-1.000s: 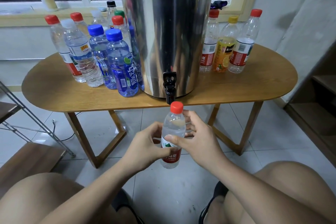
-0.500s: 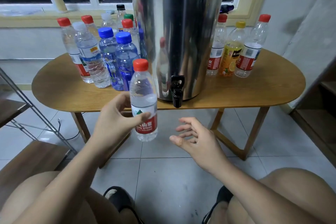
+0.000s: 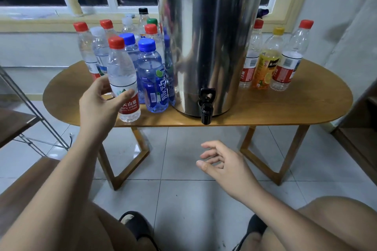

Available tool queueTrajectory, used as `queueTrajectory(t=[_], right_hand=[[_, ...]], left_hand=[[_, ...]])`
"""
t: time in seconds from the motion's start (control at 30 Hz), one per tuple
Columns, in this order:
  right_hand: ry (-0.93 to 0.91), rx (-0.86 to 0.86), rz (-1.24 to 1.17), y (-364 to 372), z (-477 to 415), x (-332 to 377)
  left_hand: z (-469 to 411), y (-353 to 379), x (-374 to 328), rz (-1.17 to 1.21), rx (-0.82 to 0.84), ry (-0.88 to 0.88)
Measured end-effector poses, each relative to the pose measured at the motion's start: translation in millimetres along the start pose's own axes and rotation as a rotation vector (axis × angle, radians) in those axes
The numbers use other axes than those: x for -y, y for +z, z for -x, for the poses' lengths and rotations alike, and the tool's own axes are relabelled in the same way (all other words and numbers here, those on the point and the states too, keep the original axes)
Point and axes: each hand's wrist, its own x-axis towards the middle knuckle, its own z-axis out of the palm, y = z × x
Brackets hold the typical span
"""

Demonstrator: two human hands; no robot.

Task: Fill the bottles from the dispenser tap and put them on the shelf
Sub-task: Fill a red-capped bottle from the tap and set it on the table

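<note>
Now the red-capped bottle [image 3: 122, 79] stands upright at the front edge of the surface [image 3: 285, 108], left of centre in the frame, its base at or just above the wood; I cannot tell which. The left hand [image 3: 100, 104] grips it round the label. A second ago both hands held it under the tap [image 3: 206, 108]; since then the left has carried it leftwards, and the right hand [image 3: 220, 162] has let go and hangs loose and holding nothing low in the frame, over the floor. That suggests this bottle's filling is done, but it is joining the left cluster [image 3: 150, 71], not the shelf [image 3: 18, 120] at the left edge.

By caps, that cluster counts three red, two white, two blue, one black and one green. Right of the one dispenser [image 3: 208, 47] stand three bottles [image 3: 285, 63]: two red-capped, one yellow-capped.
</note>
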Motion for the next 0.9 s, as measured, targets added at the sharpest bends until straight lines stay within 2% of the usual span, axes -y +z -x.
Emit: queueTrajectory(t=[0.17, 0.4, 0.73, 0.83, 0.9], right_hand=[[0.014, -0.004, -0.020, 0, 0, -1], [0.014, -0.002, -0.024, 1, -1, -3], [0.014, -0.002, 0.009, -2, -5, -2], [0.005, -0.023, 0.009, -6, -8, -1], [0.000, -0.027, 0.022, -10, -10, 1]], left_hand=[[-27, -3, 24, -0.205, -0.024, 0.020], [-47, -2, 46, -0.339, -0.075, 0.034], [-23, -3, 40, -0.305, -0.096, -0.035], [-3, 0, 30, -0.213, -0.109, -0.073], [13, 4, 20, -0.157, -0.061, -0.082]])
